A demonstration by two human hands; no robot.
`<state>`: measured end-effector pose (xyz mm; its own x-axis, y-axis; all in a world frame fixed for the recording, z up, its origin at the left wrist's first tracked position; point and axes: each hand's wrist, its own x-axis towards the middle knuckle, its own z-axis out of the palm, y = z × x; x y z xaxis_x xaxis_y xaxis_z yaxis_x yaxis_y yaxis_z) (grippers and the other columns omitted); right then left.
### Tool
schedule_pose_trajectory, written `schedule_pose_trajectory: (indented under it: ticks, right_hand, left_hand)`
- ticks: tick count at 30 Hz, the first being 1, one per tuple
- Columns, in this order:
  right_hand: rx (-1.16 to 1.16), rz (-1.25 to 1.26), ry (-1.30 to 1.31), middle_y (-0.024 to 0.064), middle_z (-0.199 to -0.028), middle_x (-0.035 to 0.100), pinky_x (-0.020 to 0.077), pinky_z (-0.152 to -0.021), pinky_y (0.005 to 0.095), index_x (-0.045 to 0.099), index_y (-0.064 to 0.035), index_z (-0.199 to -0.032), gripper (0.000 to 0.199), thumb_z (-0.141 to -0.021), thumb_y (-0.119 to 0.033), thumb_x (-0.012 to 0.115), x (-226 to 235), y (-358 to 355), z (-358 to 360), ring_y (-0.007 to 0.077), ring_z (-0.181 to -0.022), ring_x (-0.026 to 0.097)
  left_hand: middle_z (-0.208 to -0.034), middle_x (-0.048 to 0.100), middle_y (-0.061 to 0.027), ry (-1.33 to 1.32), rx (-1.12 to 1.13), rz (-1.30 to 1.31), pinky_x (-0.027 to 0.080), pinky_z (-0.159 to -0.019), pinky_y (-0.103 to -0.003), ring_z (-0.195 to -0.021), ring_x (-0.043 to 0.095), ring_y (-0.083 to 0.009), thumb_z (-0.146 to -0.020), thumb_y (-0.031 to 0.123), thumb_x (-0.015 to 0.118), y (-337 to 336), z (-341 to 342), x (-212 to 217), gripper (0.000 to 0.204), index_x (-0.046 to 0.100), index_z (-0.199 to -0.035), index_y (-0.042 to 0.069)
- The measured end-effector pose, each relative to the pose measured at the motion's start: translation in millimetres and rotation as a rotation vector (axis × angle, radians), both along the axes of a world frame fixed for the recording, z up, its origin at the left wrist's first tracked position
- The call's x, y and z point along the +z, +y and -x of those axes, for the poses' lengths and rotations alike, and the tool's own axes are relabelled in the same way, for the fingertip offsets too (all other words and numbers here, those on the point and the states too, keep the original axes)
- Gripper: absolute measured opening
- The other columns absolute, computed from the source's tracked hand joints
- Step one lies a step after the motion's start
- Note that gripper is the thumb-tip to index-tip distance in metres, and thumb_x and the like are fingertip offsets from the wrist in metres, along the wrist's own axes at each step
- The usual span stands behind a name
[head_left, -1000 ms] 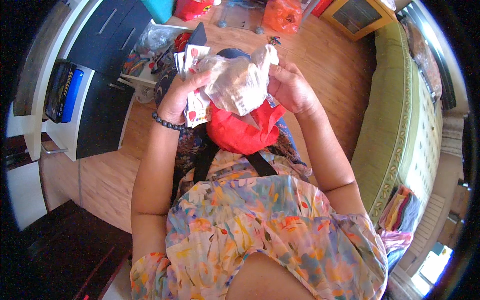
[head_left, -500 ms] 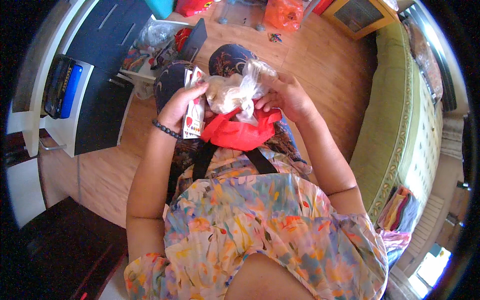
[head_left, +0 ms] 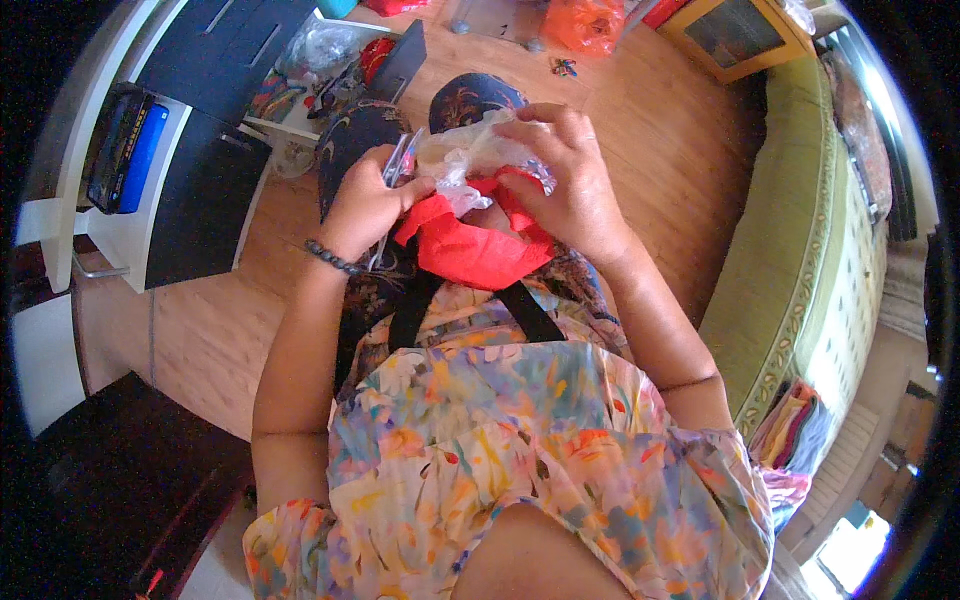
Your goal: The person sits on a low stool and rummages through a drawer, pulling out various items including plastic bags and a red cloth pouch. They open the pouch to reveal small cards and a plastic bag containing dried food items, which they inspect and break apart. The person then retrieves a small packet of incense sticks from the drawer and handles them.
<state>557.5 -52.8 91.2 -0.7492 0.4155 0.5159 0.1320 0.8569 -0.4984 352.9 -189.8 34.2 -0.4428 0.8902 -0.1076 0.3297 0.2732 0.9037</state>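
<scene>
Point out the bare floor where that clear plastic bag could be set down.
The widest bare patch is the wood floor between the right hand and the green sofa. A smaller strip lies left of the left forearm, beside the dark cabinet. It is crowded at top left around the open box and near the orange bag.

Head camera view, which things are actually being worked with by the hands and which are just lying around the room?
In hand:
- crumpled clear plastic bag, gripped by left hand and right hand
- red bag under it

Lying about:
- orange bag on the wooden floor
- green sofa
- blue box on the shelf
</scene>
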Motion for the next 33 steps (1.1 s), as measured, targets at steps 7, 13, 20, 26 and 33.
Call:
schedule_pose_trajectory:
  ticks: [7, 13, 20, 26, 33]
  right_hand:
    - [0.057, 0.238, -0.067, 0.0092, -0.080, 0.060, 0.0452, -0.068, 0.0404, 0.067, -0.0072, -0.088, 0.015, -0.074, -0.013, 0.068, -21, -2, 39, 0.0275, -0.078, 0.058]
    - [0.098, 1.137, 0.071, 0.0024, -0.071, 0.061, 0.0465, -0.056, 0.0258, 0.061, 0.0002, -0.089, 0.024, -0.091, -0.023, 0.058, 7, 11, 45, 0.0095, -0.062, 0.056]
    - [0.065, 1.485, 0.148, 0.0043, -0.077, 0.061, 0.0476, -0.055, 0.0263, 0.058, -0.0018, -0.095, 0.022, -0.093, -0.024, 0.054, -13, 28, 56, 0.0123, -0.062, 0.057]
    - [0.118, 1.037, 0.079, 0.0011, -0.078, 0.058, 0.0430, -0.058, 0.0241, 0.058, 0.0003, -0.094, 0.014, -0.092, -0.013, 0.055, -6, 28, 58, 0.0080, -0.067, 0.053]
    - [0.096, 1.002, 0.039, -0.0011, -0.077, 0.058, 0.0415, -0.060, 0.0231, 0.058, 0.0013, -0.093, 0.010, -0.087, -0.007, 0.059, -5, 25, 56, 0.0059, -0.068, 0.051]
  left_hand:
    - [-0.080, 0.064, -0.0038, -0.056, 0.073, -0.014, 0.047, -0.062, -0.028, -0.067, 0.058, -0.0126, -0.076, 0.018, 0.073, 9, 3, 20, 0.028, 0.063, -0.097, 0.002]
    - [-0.084, 0.062, -0.0031, -0.485, 0.157, -0.079, 0.045, -0.058, -0.022, -0.066, 0.055, -0.0077, -0.082, 0.015, 0.066, -11, 18, 62, 0.029, 0.059, -0.108, 0.004]
    - [-0.082, 0.060, -0.0054, -0.878, 0.063, -0.156, 0.041, -0.051, -0.021, -0.061, 0.053, -0.0099, -0.082, 0.012, 0.064, -13, 22, 58, 0.030, 0.057, -0.109, 0.001]
    - [-0.083, 0.057, -0.0046, -1.002, -0.027, -0.379, 0.041, -0.056, -0.022, -0.065, 0.050, -0.0085, -0.086, 0.014, 0.063, -9, 18, 72, 0.033, 0.055, -0.114, 0.000]
    - [-0.092, 0.055, -0.0055, -0.853, -0.240, -0.706, 0.046, -0.075, -0.030, -0.082, 0.053, -0.0150, -0.093, 0.036, 0.050, 21, -25, 110, 0.035, 0.050, -0.115, 0.008]
